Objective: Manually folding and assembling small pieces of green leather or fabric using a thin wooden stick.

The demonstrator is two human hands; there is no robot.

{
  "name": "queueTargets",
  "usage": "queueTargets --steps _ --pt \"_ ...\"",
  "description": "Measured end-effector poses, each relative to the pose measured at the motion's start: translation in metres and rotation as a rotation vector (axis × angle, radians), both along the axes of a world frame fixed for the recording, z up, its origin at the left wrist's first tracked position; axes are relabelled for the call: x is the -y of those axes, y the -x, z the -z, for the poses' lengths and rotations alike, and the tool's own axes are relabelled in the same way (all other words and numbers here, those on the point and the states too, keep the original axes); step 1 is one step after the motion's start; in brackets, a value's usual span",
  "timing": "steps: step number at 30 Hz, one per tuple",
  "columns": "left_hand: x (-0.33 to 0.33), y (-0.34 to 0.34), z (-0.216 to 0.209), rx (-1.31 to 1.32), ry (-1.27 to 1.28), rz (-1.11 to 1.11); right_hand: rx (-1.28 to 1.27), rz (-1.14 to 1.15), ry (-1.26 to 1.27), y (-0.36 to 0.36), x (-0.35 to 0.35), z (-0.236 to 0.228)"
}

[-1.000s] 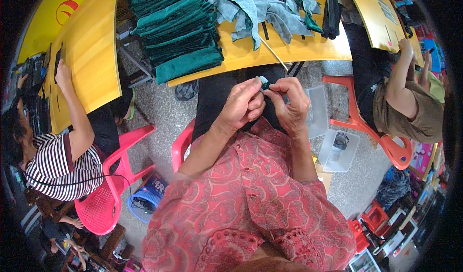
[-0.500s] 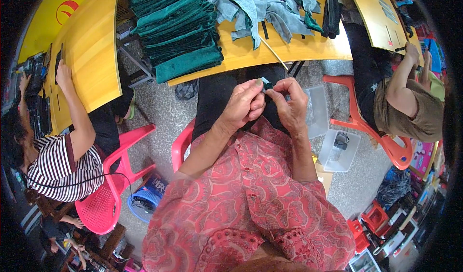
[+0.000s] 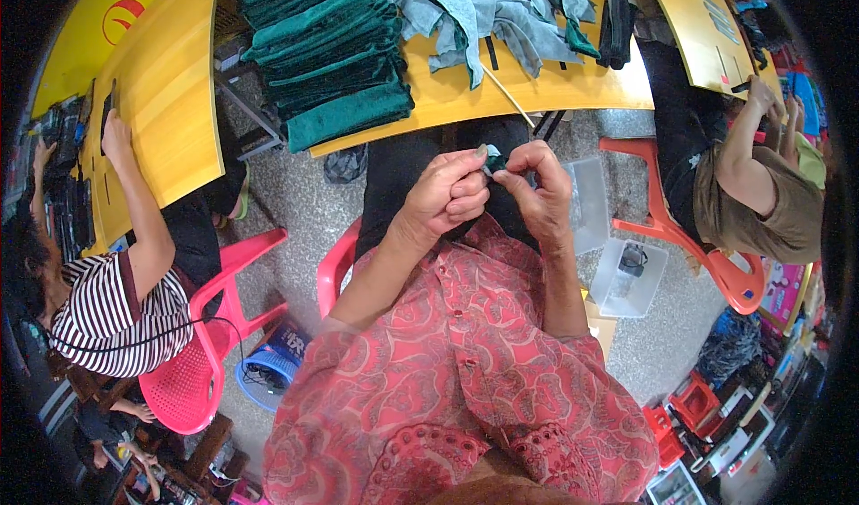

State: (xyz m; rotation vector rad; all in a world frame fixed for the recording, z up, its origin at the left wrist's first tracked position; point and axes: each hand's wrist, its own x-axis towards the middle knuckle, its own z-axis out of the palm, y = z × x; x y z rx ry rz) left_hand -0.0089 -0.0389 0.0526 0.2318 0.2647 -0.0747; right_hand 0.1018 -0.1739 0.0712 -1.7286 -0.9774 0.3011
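Note:
My left hand (image 3: 449, 190) is closed, thumb and forefinger pinching a small piece of dark green velvety cloth (image 3: 498, 161) with a pale underside. On the other side of the cloth, my right hand (image 3: 542, 181) pinches its edge between thumb and bent forefinger. Both hands are over my lap, just short of the yellow table (image 3: 447, 98). Most of the cloth is hidden by my fingers. Folded dark green velvet pieces (image 3: 331, 67) are stacked on the table, and a loose heap of grey-green cloth pieces (image 3: 474, 13) lies to their right.
A thin wooden stick (image 3: 508, 93) juts past the table's front edge, near black folded cloth (image 3: 617, 31). Clear plastic bins (image 3: 628, 281) stand on the floor at my right. A pink chair (image 3: 210, 353) and blue basket (image 3: 265, 375) are at left. People work at both sides.
My left hand has shifted slightly left and its fingers have curled closer together. More of the cloth's pale underside shows between the hands. My right hand has barely moved.

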Motion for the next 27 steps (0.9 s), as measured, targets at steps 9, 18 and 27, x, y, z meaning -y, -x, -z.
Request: queueTargets --steps 9,18,27 --pt "-0.003 0.001 -0.003 0.064 0.105 -0.013 -0.077 0.047 -0.077 0.010 -0.011 -0.002" --pt "0.004 -0.002 -0.015 -0.126 -0.534 -0.077 -0.053 0.174 0.010 0.019 -0.017 0.007" --pt "0.000 -0.002 0.000 -0.019 -0.374 -0.004 -0.050 0.038 0.008 -0.003 -0.016 0.014"
